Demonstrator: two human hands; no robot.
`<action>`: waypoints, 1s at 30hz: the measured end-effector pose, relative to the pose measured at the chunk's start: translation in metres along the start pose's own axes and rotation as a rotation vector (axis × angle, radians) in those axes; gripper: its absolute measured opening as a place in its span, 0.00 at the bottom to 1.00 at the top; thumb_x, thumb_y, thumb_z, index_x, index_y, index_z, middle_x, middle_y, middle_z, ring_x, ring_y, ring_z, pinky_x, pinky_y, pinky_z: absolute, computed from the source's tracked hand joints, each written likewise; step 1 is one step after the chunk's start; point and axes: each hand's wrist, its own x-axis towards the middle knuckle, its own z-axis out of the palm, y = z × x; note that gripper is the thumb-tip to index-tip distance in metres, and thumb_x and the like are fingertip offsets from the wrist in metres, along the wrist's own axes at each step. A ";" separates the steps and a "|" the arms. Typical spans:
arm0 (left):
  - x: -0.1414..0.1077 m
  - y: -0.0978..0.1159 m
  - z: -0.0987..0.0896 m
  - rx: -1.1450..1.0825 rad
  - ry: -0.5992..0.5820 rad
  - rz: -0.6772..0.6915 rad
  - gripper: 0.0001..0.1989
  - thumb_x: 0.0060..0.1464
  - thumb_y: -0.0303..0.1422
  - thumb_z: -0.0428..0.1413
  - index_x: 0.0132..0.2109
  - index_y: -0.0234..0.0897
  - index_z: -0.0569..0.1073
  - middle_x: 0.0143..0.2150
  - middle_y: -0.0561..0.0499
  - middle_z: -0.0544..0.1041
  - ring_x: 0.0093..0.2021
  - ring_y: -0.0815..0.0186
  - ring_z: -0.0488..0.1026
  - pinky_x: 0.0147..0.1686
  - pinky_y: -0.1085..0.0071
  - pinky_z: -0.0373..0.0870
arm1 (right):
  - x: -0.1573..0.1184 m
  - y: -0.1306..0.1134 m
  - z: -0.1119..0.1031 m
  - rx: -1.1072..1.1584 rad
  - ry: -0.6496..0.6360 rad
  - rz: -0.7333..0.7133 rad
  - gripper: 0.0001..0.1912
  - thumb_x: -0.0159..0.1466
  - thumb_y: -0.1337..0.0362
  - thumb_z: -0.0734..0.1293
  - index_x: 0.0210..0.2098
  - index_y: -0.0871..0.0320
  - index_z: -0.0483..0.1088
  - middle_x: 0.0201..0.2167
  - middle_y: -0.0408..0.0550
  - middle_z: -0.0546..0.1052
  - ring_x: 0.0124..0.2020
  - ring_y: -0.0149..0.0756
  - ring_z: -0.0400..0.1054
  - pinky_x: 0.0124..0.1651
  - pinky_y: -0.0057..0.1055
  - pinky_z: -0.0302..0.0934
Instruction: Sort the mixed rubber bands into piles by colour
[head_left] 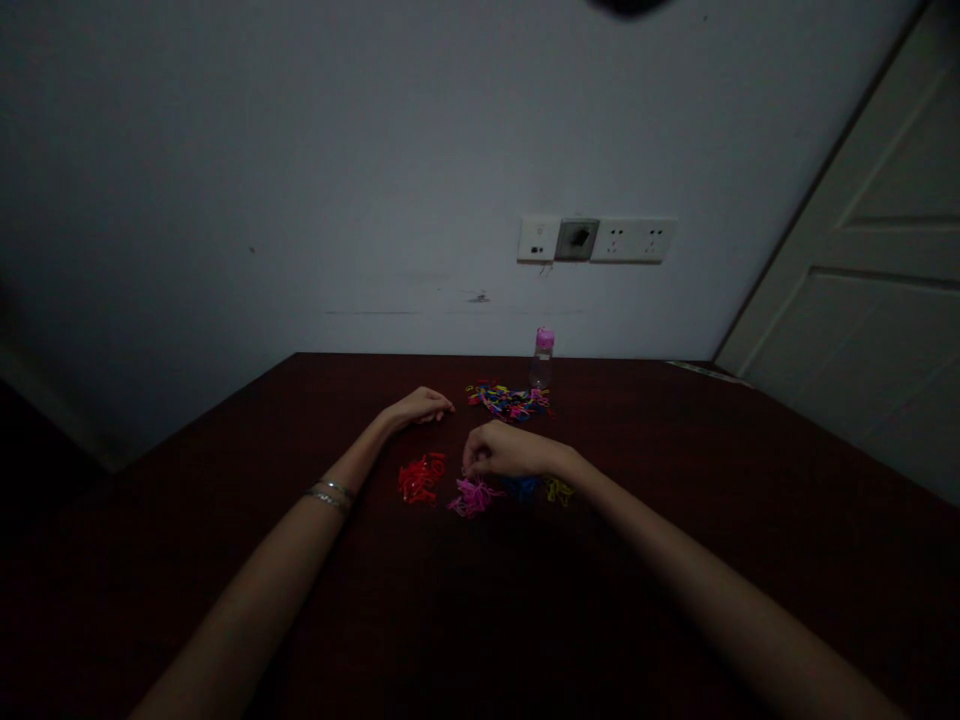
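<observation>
My right hand is just over a pile of small pink pieces. Its fingertips are pinched together; whatever may be between them is too small and dark to make out. My left hand rests on the table left of a mixed-colour pile, its fingers curled in and apparently holding nothing. Red pieces lie in a separate heap left of the pink ones. Blue pieces and yellow pieces sit to the right, partly behind my right wrist. All look thin and clip-like, but their exact kind is unclear.
A clear bottle with a pink lid stands behind the mixed pile. The dark red-brown table meets a pale wall carrying sockets. A panelled door is at the right. The light is dim.
</observation>
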 end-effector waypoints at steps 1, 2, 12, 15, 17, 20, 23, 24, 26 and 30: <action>0.000 0.000 0.000 0.002 0.000 -0.005 0.18 0.46 0.40 0.52 0.37 0.30 0.74 0.19 0.55 0.66 0.14 0.78 0.51 0.13 0.78 0.43 | 0.001 0.001 0.002 0.000 -0.019 -0.003 0.09 0.54 0.65 0.65 0.32 0.62 0.74 0.27 0.46 0.75 0.25 0.27 0.65 0.26 0.22 0.55; 0.000 0.001 0.000 0.003 0.000 -0.010 0.17 0.46 0.40 0.52 0.38 0.30 0.74 0.19 0.55 0.66 0.14 0.78 0.51 0.13 0.78 0.43 | 0.001 0.002 0.004 0.000 -0.033 -0.001 0.08 0.54 0.66 0.65 0.31 0.62 0.74 0.26 0.46 0.75 0.24 0.27 0.65 0.26 0.22 0.55; -0.004 0.002 0.001 -0.003 0.005 -0.007 0.16 0.46 0.39 0.52 0.37 0.29 0.74 0.19 0.55 0.65 0.13 0.79 0.51 0.12 0.78 0.42 | -0.021 0.013 -0.041 0.146 0.077 0.134 0.10 0.52 0.63 0.66 0.31 0.63 0.73 0.24 0.46 0.74 0.26 0.29 0.65 0.27 0.25 0.57; -0.002 0.001 0.001 0.019 0.029 -0.020 0.16 0.45 0.38 0.52 0.36 0.30 0.73 0.19 0.55 0.65 0.13 0.78 0.52 0.12 0.78 0.43 | -0.037 0.042 -0.058 0.160 0.254 0.193 0.10 0.51 0.61 0.66 0.28 0.62 0.74 0.25 0.46 0.74 0.27 0.30 0.65 0.30 0.27 0.57; 0.001 0.004 0.003 0.048 0.042 -0.027 0.16 0.45 0.38 0.52 0.36 0.30 0.73 0.19 0.55 0.65 0.13 0.78 0.52 0.12 0.78 0.44 | -0.048 0.069 -0.063 0.191 0.394 0.253 0.10 0.51 0.61 0.66 0.27 0.62 0.73 0.26 0.48 0.74 0.27 0.31 0.65 0.31 0.27 0.58; 0.006 0.015 0.010 0.129 0.056 -0.001 0.15 0.44 0.36 0.53 0.38 0.30 0.73 0.19 0.55 0.66 0.14 0.77 0.55 0.14 0.78 0.49 | -0.065 0.110 -0.061 0.281 0.545 0.397 0.12 0.49 0.59 0.66 0.27 0.63 0.73 0.23 0.48 0.74 0.24 0.30 0.64 0.26 0.27 0.57; 0.010 0.024 0.019 0.293 0.148 0.094 0.14 0.43 0.34 0.54 0.37 0.30 0.74 0.22 0.53 0.70 0.19 0.74 0.61 0.19 0.78 0.55 | -0.079 0.140 -0.053 0.335 0.667 0.504 0.15 0.49 0.56 0.66 0.28 0.63 0.72 0.21 0.47 0.73 0.21 0.29 0.62 0.22 0.25 0.54; 0.011 0.025 0.021 0.363 0.194 0.125 0.13 0.42 0.34 0.55 0.36 0.30 0.75 0.24 0.52 0.71 0.22 0.73 0.63 0.21 0.78 0.57 | -0.083 0.148 -0.050 0.344 0.697 0.529 0.16 0.49 0.55 0.66 0.29 0.63 0.72 0.20 0.47 0.72 0.20 0.28 0.61 0.21 0.24 0.54; 0.012 0.023 0.024 0.489 0.274 0.161 0.13 0.42 0.34 0.55 0.36 0.31 0.75 0.26 0.51 0.72 0.25 0.71 0.66 0.25 0.77 0.59 | -0.090 0.160 -0.044 0.344 0.727 0.562 0.17 0.49 0.54 0.66 0.29 0.63 0.71 0.20 0.46 0.72 0.19 0.27 0.61 0.20 0.23 0.52; 0.013 0.013 0.026 0.603 0.358 0.125 0.14 0.44 0.35 0.54 0.38 0.35 0.75 0.32 0.49 0.74 0.31 0.68 0.69 0.29 0.76 0.61 | -0.096 0.176 -0.037 0.254 0.781 0.587 0.16 0.49 0.55 0.65 0.29 0.63 0.72 0.20 0.45 0.71 0.19 0.27 0.60 0.20 0.23 0.52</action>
